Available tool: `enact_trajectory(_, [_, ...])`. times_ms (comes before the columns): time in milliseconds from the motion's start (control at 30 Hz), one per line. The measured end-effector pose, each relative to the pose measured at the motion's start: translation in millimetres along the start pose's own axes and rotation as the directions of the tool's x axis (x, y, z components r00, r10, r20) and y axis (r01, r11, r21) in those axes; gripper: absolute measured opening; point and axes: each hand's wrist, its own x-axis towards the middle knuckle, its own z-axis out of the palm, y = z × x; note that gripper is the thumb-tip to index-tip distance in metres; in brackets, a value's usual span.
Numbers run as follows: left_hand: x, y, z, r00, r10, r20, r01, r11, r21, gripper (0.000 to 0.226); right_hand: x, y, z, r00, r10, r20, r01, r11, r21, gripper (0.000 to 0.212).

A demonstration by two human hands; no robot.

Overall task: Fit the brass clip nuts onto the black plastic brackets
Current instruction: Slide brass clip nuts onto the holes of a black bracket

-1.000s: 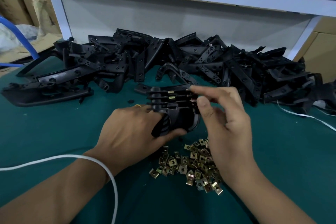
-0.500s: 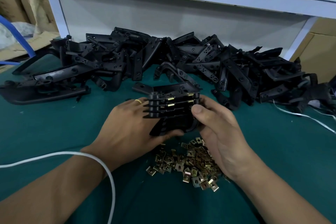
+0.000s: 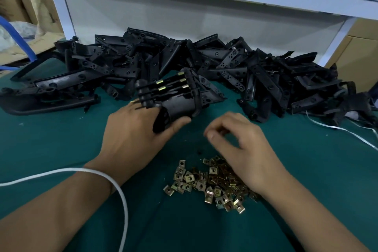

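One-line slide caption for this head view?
Left hand grips stacked brackets already fitted with clips; right hand hovers above loose brass clip nuts.

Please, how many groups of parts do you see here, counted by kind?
Heap of black brackets: 1
Heap of loose brass clip nuts: 1
Bracket stack gripped by the left hand: 1
Total: 3

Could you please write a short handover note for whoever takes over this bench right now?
Left hand grips a stack of brackets with brass nuts already showing on their edges.
Right hand hovers over the loose nuts, fingers curled and blurred; I cannot tell if it holds one.
A big bracket pile lies behind.
Left: fit more nuts, then work through the pile.
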Motion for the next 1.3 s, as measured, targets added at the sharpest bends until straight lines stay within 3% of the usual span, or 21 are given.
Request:
enact_trajectory(67, [-1, -3, 1, 0.999, -0.049, 0.024, 0.049, 0.999, 0.009, 0.061, 0, -3, 0, 0.989, -0.031, 0.143, 0.057, 0.982, -0.182, 0.016])
enact_trajectory(233, [-2, -4, 2, 0.995, -0.082, 0.049, 0.082, 0.997, 0.015, 0.056, -2, -10, 0, 0.954, -0.052, 0.295, 0.091, 0.989, -0.119, 0.011])
enact_trajectory(567, [-3, -7, 4, 0.997, -0.059, 0.048, 0.059, 0.998, 0.010, 0.062, -2, -18, 1, 0.938, -0.034, 0.344, 0.063, 0.995, -0.073, 0.016])
enact_trajectory(700, [-5, -8, 6, 0.998, -0.038, 0.042, 0.038, 0.999, 0.006, 0.061, -2, -18, 1, 0.939, -0.008, 0.343, -0.032, 0.993, 0.109, 0.012])
enact_trajectory(767, [-5, -8, 7, 0.999, -0.006, 0.040, 0.007, 1.000, -0.006, 0.060, -1, -18, 0, 0.961, -0.020, 0.277, -0.050, 0.969, 0.244, 0.012])
enact_trajectory(867, [-6, -9, 9, 0.998, 0.034, 0.047, -0.033, 0.999, -0.026, 0.055, 1, -18, 0, 0.996, -0.054, 0.069, 0.027, 0.936, 0.352, 0.016])
enact_trajectory(1033, [-8, -10, 16, 0.981, 0.171, 0.093, -0.168, 0.985, -0.039, 0.041, 3, -21, 6, 0.976, -0.094, -0.199, 0.157, 0.931, 0.329, 0.016])
enact_trajectory(1133, [-9, -11, 20, 0.955, 0.206, 0.214, -0.222, 0.973, 0.055, 0.053, 3, -21, 10, 0.939, -0.131, -0.318, 0.226, 0.931, 0.286, 0.021])
enact_trajectory(1300, [-10, -10, 21, 0.936, 0.228, 0.269, -0.263, 0.959, 0.104, 0.060, 1, -21, 10, 0.907, -0.023, -0.420, 0.166, 0.937, 0.306, 0.024])
